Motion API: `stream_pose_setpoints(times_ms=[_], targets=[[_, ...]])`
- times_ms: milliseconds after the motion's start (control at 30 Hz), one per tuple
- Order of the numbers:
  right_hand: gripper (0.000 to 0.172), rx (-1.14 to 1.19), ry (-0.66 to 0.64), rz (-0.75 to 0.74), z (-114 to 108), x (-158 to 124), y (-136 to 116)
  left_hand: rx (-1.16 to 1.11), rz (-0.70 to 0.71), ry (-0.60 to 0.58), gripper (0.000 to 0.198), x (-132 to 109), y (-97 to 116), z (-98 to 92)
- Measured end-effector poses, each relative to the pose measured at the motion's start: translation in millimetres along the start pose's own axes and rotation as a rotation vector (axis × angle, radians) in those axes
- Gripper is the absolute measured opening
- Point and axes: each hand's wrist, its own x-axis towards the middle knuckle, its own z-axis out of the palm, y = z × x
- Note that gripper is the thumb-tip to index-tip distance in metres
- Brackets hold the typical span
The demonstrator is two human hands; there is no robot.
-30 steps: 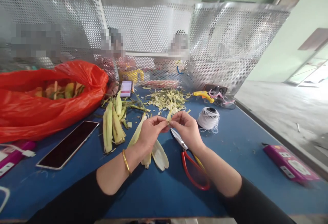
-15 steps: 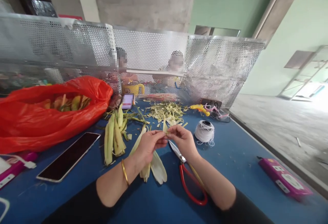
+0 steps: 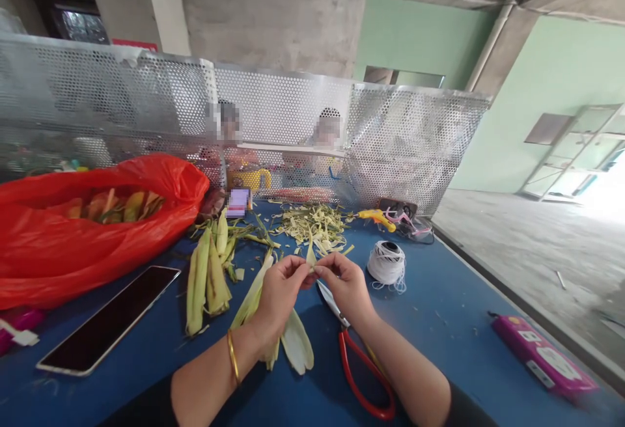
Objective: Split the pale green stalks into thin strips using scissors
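Observation:
Between my fingertips is a small strip of pale green corn husk (image 3: 311,254), its pointed end standing up. My left hand (image 3: 282,287) pinches it from the left, and my right hand (image 3: 346,284) pinches it from the right. Under my left forearm lie loose corn husks (image 3: 297,342), partly hidden by the hand. Red-handled scissors (image 3: 359,375) rest beneath my right wrist, blades pointing away. Right of my right hand stands a spool of white string (image 3: 387,263). Further left is a bunch of green husks (image 3: 209,274).
Husk scraps (image 3: 312,222) are heaped at the back. A red plastic bag (image 3: 161,245) and a phone (image 3: 110,319) lie left. A yellow glue gun (image 3: 377,219) and a purple power strip (image 3: 541,355) lie right. Behind a perforated metal screen (image 3: 283,108) sit two people.
My view has tilted up a little, so the table things sit lower in the picture. Both hands still pinch the husk strip, with the fingers slightly shifted.

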Motion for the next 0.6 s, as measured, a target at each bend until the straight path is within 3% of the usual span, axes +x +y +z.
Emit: stream_pose_setpoints(times_ms=[267, 367, 600], targets=[[0.016, 0.101, 0.026, 0.048, 1, 0, 3, 0.029, 0.082, -0.007, 0.012, 1, -10, -2.8], [0.026, 0.191, 0.009, 0.050, 1, 1, 7, 0.021, 0.074, 0.003, 0.010, 2, -12, -3.3], [0.013, 0.081, -0.005, 0.062, 0, 2, 9, 0.024, 0.018, -0.025, 0.011, 0, -10, -2.8]])
